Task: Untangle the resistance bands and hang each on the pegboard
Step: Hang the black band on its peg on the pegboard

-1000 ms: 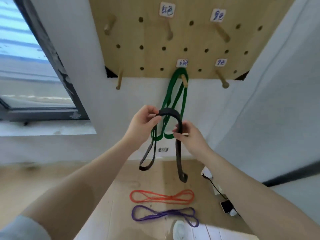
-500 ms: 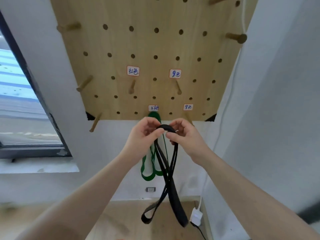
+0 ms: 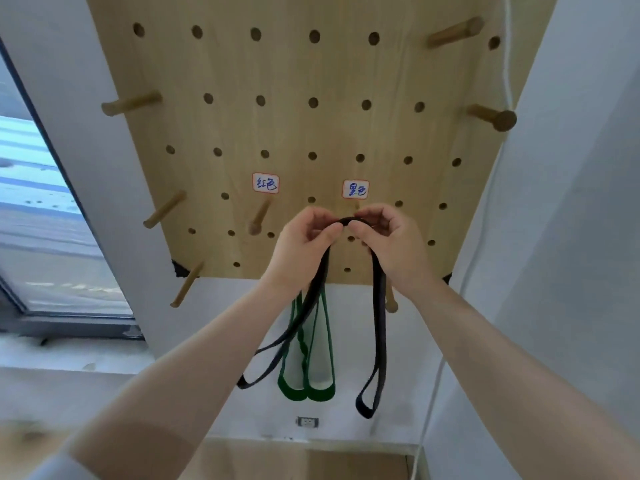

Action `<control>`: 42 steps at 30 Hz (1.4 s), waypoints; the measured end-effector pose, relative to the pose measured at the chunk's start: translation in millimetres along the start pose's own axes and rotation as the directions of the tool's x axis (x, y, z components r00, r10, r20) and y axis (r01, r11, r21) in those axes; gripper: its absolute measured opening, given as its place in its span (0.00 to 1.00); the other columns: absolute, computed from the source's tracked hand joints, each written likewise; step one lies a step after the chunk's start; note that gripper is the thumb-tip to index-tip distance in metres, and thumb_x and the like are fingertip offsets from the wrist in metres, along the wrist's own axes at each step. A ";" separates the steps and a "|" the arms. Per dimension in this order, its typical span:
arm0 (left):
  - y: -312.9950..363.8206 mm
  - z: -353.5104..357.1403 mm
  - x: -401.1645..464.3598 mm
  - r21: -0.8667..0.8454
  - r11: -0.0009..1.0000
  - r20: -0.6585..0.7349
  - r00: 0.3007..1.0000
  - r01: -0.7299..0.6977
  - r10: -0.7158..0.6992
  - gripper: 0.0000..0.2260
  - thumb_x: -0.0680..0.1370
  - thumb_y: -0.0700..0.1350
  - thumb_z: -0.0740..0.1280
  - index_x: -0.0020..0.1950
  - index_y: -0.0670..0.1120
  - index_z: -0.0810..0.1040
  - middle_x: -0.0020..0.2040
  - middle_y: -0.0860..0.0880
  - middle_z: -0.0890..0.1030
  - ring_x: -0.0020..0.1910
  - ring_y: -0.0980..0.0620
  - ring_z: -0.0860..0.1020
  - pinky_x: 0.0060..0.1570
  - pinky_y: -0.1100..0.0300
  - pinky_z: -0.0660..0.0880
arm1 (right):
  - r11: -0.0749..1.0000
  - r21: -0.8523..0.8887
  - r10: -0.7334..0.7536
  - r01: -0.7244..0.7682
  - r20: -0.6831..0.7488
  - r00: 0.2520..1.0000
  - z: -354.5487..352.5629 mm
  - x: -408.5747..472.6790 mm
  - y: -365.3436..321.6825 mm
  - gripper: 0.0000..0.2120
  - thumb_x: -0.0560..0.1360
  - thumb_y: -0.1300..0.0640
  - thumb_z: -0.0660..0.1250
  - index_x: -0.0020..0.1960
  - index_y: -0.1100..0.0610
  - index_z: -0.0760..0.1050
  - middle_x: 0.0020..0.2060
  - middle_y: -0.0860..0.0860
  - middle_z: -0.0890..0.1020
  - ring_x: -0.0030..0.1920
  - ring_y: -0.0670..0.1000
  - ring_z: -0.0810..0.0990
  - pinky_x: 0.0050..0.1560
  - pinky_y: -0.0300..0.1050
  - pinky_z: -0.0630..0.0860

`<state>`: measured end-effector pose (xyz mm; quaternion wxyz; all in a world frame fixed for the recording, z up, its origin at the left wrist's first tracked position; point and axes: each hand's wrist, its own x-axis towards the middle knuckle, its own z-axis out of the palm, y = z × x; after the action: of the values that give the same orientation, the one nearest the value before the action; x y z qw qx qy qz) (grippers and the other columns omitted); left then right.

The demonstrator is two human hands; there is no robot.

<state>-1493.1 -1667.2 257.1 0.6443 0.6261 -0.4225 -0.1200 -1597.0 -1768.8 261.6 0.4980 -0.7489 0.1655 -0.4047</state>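
A wooden pegboard (image 3: 294, 71) hangs on the white wall, with several pegs and handwritten labels. My left hand (image 3: 304, 244) and my right hand (image 3: 391, 244) pinch the top of a black resistance band (image 3: 380, 306) just under the right label (image 3: 355, 189), at the spot of the peg there, which my hands hide. The band's two doubled ends hang down on either side. A green band (image 3: 318, 358) hangs behind it from a lower peg that my left hand and wrist cover.
Bare pegs stick out at the left (image 3: 164, 209), beside the left label (image 3: 260, 216) and at the upper right (image 3: 491, 117). A window (image 3: 38, 220) is at the left. A white cable (image 3: 485, 202) runs down the right wall. A wall socket (image 3: 307, 421) sits low.
My view has tilted up, so the floor with the red and purple bands has dropped out of sight. Both hands raised the black band up the board to the right-hand label.
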 end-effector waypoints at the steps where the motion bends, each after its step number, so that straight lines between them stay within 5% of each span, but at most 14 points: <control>1: 1.2 2.8 7.5 0.001 1.000 -0.002 1.000 -0.011 0.011 0.06 0.77 0.41 0.66 0.45 0.53 0.75 0.44 0.52 0.82 0.46 0.53 0.80 0.50 0.60 0.77 | 1.000 -0.028 -0.010 0.010 -0.007 1.000 -3.4 8.4 0.6 0.05 0.72 0.59 0.70 0.47 0.51 0.77 0.43 0.48 0.82 0.44 0.48 0.81 0.46 0.41 0.77; 9: -21.2 27.2 60.6 0.117 0.992 0.004 0.999 0.035 -0.036 0.05 0.77 0.43 0.66 0.52 0.50 0.76 0.48 0.55 0.81 0.48 0.59 0.78 0.48 0.65 0.74 | 0.983 -0.174 0.055 -0.054 0.004 0.998 -17.0 59.1 28.4 0.07 0.74 0.59 0.68 0.52 0.54 0.77 0.48 0.47 0.82 0.51 0.46 0.80 0.53 0.40 0.76; 13: -40.7 40.7 78.8 0.196 0.980 -0.001 1.000 0.030 -0.030 0.06 0.78 0.43 0.64 0.55 0.48 0.75 0.51 0.54 0.79 0.49 0.58 0.77 0.46 0.69 0.72 | 0.956 -0.291 0.036 -0.029 0.020 0.999 -20.3 77.7 46.6 0.06 0.75 0.57 0.67 0.52 0.54 0.76 0.47 0.46 0.80 0.49 0.46 0.78 0.49 0.38 0.72; 17: -59.0 45.2 91.4 0.294 0.956 -0.056 0.998 0.012 0.005 0.05 0.78 0.43 0.64 0.53 0.51 0.74 0.54 0.49 0.77 0.51 0.54 0.77 0.54 0.58 0.75 | 0.938 -0.346 0.010 -0.002 0.021 1.000 -16.7 90.0 60.9 0.04 0.75 0.58 0.67 0.50 0.53 0.75 0.47 0.46 0.79 0.47 0.44 0.76 0.46 0.32 0.70; 21: -67.0 42.8 95.8 0.370 0.928 -0.026 0.998 -0.050 0.064 0.06 0.78 0.43 0.63 0.55 0.47 0.75 0.53 0.48 0.77 0.51 0.52 0.77 0.54 0.59 0.74 | 0.917 -0.397 -0.064 0.052 -0.017 0.998 -13.1 94.5 78.1 0.06 0.75 0.56 0.67 0.52 0.53 0.76 0.49 0.48 0.78 0.43 0.40 0.75 0.44 0.25 0.68; 26: -72.4 42.8 90.1 0.474 0.875 -0.019 0.992 -0.098 0.122 0.09 0.78 0.43 0.64 0.58 0.46 0.73 0.54 0.50 0.75 0.53 0.52 0.75 0.55 0.58 0.73 | 0.896 -0.434 -0.134 0.089 -0.073 0.988 -9.2 91.1 87.6 0.11 0.76 0.53 0.65 0.57 0.54 0.76 0.53 0.51 0.78 0.52 0.47 0.77 0.53 0.41 0.74; 29: -95.5 42.0 72.4 0.449 0.890 -0.037 0.997 0.083 -0.074 0.12 0.77 0.45 0.66 0.60 0.46 0.70 0.55 0.49 0.78 0.52 0.51 0.77 0.52 0.56 0.75 | 0.934 -0.356 -0.036 -0.014 -0.134 0.990 -6.5 72.6 102.7 0.15 0.76 0.53 0.65 0.61 0.55 0.71 0.53 0.49 0.79 0.49 0.46 0.77 0.49 0.42 0.75; 34: -135.6 39.1 43.2 0.521 0.830 0.041 0.965 0.201 -0.260 0.15 0.76 0.46 0.68 0.58 0.43 0.67 0.50 0.50 0.72 0.50 0.52 0.73 0.48 0.58 0.72 | 0.843 -0.518 0.120 -0.146 -0.084 0.989 2.7 31.7 157.9 0.15 0.75 0.54 0.67 0.57 0.61 0.71 0.46 0.55 0.79 0.45 0.53 0.78 0.43 0.48 0.75; 37: -147.0 37.7 30.3 0.474 0.856 0.035 0.967 0.207 -0.253 0.14 0.75 0.42 0.69 0.56 0.42 0.68 0.52 0.48 0.76 0.50 0.51 0.77 0.50 0.59 0.74 | 0.770 -0.622 0.112 -0.141 -0.085 0.990 8.3 25.0 170.2 0.12 0.76 0.54 0.65 0.53 0.62 0.72 0.43 0.57 0.79 0.42 0.55 0.78 0.39 0.46 0.74; 42: -141.5 50.5 33.7 0.658 0.746 0.042 0.985 0.099 -0.168 0.06 0.76 0.40 0.66 0.49 0.38 0.73 0.43 0.44 0.77 0.40 0.49 0.73 0.40 0.58 0.70 | 0.729 -0.681 0.042 -0.073 -0.062 0.997 9.2 25.9 164.5 0.08 0.76 0.58 0.63 0.49 0.63 0.72 0.42 0.60 0.78 0.41 0.58 0.77 0.38 0.50 0.75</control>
<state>-1454.5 -1752.3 134.7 0.3531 0.8334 -0.4231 -0.0418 -1548.3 -1854.0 126.6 0.1972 -0.8651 0.3360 -0.3158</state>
